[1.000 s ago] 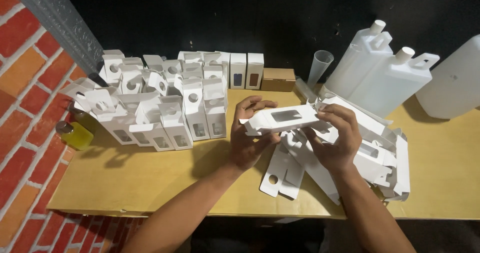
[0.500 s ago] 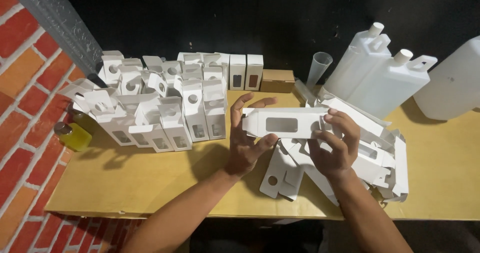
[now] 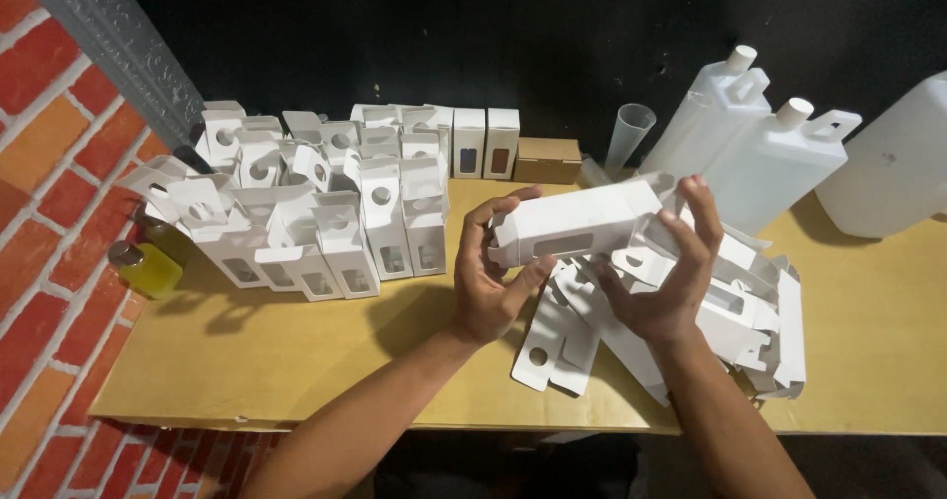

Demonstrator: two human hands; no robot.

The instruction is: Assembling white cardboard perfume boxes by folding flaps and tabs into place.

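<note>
My left hand [image 3: 490, 280] and right hand [image 3: 663, 274] clamp a white carton [image 3: 582, 225]; my right palm hides its far flap.

A box [image 3: 582, 225] lies crosswise between the fingers [image 3: 702, 213] of the right hand [image 3: 663, 287] and those of the left hand [image 3: 493, 282], above the table [image 3: 296, 361]. Beneath and to the right of the fingers lies a heap of flat box blanks [image 3: 730, 312]. Left of the fingers stands a cluster of upright boxes [image 3: 326, 213], with a small bottle [image 3: 146, 267] at its far left. Behind the fingers stand a cardboard block [image 3: 547, 160], a measuring cup [image 3: 629, 134] and jugs [image 3: 760, 154].
</note>
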